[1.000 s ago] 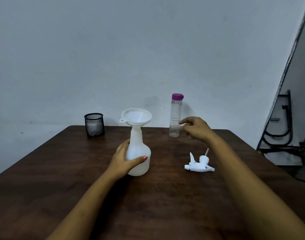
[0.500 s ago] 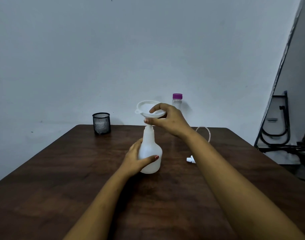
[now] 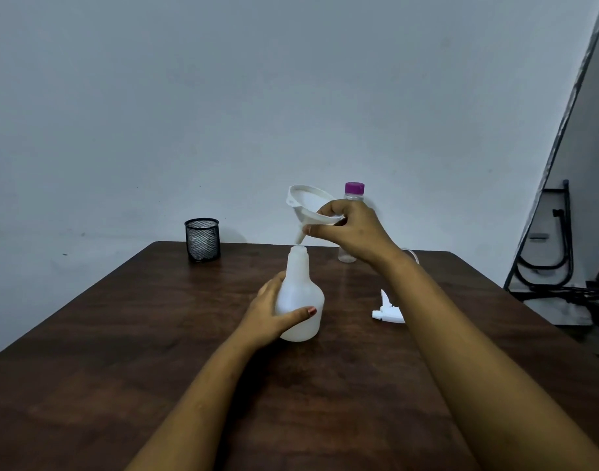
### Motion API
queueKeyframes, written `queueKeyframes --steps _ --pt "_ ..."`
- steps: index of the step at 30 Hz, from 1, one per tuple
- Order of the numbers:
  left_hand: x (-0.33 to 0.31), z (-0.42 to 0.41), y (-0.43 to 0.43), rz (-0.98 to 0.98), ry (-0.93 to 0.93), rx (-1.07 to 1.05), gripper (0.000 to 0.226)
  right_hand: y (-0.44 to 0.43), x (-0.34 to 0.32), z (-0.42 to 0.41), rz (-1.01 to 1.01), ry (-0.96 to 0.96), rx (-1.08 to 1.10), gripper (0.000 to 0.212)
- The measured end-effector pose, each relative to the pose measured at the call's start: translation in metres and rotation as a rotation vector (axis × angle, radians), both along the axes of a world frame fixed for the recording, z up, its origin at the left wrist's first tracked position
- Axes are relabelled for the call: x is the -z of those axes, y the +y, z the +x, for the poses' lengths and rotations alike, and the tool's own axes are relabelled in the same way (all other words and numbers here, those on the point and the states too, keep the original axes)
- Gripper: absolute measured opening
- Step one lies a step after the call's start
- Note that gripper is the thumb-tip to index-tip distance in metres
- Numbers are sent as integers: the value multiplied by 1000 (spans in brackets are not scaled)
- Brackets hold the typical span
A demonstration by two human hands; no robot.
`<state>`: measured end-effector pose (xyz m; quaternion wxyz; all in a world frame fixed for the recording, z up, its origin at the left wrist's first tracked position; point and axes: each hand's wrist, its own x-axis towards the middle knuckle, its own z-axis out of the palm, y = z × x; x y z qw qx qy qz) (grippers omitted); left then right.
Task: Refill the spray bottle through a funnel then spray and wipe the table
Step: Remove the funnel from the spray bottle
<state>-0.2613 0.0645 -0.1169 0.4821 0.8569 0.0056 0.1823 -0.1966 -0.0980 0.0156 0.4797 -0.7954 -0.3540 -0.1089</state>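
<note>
A white spray bottle [image 3: 299,300] without its head stands upright on the dark wooden table [image 3: 121,351]. My left hand [image 3: 267,314] grips its body from the left. My right hand [image 3: 350,229] holds the white funnel [image 3: 306,202] by its rim, tilted, with the spout tip just above the bottle's open neck and clear of it. The white trigger spray head [image 3: 386,311] lies on the table to the right of the bottle, partly behind my right forearm. A clear water bottle with a purple cap [image 3: 354,190] stands behind my right hand, mostly hidden.
A black mesh cup [image 3: 202,239] stands at the table's far left edge near the grey wall. A black metal frame [image 3: 559,260] stands on the floor beyond the table's right side.
My right hand left the water bottle, took the funnel's rim and lifted the funnel out of the spray bottle's neck, tilting it. My left hand kept its grip on the bottle.
</note>
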Motion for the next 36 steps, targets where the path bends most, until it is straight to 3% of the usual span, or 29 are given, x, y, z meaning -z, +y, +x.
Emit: queueKeyframes --steps 3,13,17,20,24,27,33,36 --pt "1 1 1 -1 13 -3 86 0 4 2 -121 4 -29 23" --pt "-2 -3 -1 21 -36 10 66 9 23 1 -59 -33 49 23" --pt "-2 -3 0 25 -15 4 76 10 23 1 -104 -10 33 23" --pt "-2 -4 0 46 -24 9 71 6 15 0 59 50 15 23" --pt "-2 -2 0 7 -39 -8 82 -1 6 1 345 242 -4 17" --pt "-5 -2 1 -60 -64 -15 65 -5 8 9 392 286 61 22" --pt "-1 1 1 -22 -59 -41 83 -14 28 37 563 528 82 17" --pt "2 2 2 7 -41 -34 84 -16 43 46 593 537 143 21"
